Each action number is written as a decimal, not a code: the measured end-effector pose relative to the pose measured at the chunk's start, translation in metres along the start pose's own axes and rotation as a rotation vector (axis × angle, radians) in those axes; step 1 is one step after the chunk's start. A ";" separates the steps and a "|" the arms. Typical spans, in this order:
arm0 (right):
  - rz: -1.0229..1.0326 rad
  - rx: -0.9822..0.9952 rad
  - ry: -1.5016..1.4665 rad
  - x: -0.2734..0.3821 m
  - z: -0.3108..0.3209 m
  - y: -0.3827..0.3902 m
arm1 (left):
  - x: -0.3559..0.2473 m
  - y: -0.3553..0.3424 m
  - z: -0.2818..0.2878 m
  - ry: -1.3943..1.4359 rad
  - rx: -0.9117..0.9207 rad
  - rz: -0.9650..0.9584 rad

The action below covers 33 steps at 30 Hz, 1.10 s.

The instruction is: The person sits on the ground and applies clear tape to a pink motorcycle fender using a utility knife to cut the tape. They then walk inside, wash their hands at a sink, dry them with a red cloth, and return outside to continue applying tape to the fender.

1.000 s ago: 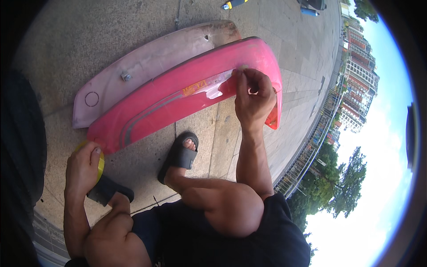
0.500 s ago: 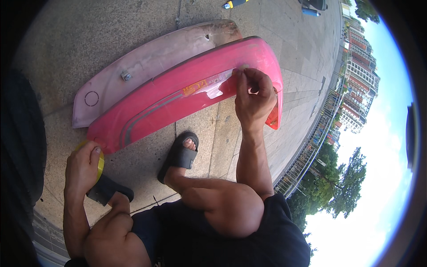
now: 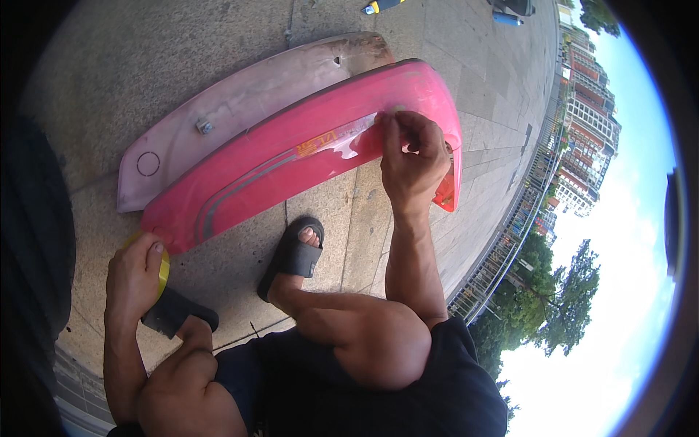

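A long pink plastic panel (image 3: 269,149), seemingly a vehicle body part, lies slanted in front of me. On its side is a partly torn sticker (image 3: 331,140) with yellow print and a glossy whitish patch. My right hand (image 3: 416,149) is pinched at the sticker's far right end; the fingertips cover what they grip. At the panel's lower left end, my left hand (image 3: 136,271) is closed around a flat yellow round-edged thing (image 3: 164,275), mostly hidden by the hand. It sits beside the panel's corner; whether they touch, I cannot tell.
Behind the pink panel lies a paler, dirty panel (image 3: 175,149) with a metal bolt (image 3: 204,126). A yellow and dark tool (image 3: 384,6) and a blue cylinder (image 3: 507,19) lie farther off on the paving. My sandalled foot (image 3: 295,255) is close to the panel.
The pink panel and the sticker's whitish patch have shifted very slightly left. My right hand has moved a little left, still pinched; my left hand is nearly still.
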State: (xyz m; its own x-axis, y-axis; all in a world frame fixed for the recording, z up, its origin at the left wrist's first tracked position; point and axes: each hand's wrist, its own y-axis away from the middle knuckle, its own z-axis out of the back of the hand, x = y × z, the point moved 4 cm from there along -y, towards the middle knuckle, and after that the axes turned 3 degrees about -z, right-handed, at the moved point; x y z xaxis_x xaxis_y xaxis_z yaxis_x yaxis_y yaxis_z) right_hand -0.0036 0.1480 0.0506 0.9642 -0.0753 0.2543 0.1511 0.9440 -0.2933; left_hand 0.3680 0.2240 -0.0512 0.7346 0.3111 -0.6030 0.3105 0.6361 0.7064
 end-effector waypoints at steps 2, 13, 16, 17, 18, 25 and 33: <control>0.001 0.005 -0.001 0.000 0.000 0.000 | 0.000 0.000 0.000 -0.004 0.007 0.002; -0.027 0.004 0.003 0.000 0.000 -0.002 | 0.002 -0.001 -0.001 0.003 0.015 0.018; -0.049 0.014 -0.016 -0.002 0.000 -0.002 | 0.002 0.000 -0.001 0.005 0.015 0.027; -0.056 0.018 -0.016 -0.002 0.000 -0.003 | 0.002 0.000 -0.001 0.010 0.013 0.025; -0.058 0.023 -0.021 -0.003 0.000 -0.002 | 0.002 -0.001 -0.001 0.016 0.005 0.021; -0.153 -0.001 -0.065 -0.004 0.000 -0.003 | 0.002 -0.001 -0.001 0.000 0.019 0.020; 0.172 0.014 -0.001 0.006 -0.004 -0.006 | 0.002 -0.001 -0.001 0.008 0.005 0.008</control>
State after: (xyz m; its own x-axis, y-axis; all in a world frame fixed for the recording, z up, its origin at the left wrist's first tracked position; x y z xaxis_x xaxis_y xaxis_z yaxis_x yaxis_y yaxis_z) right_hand 0.0023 0.1403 0.0507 0.9754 0.0880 0.2022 -0.0193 0.9475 -0.3193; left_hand 0.3690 0.2248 -0.0534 0.7321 0.3222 -0.6002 0.3072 0.6302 0.7131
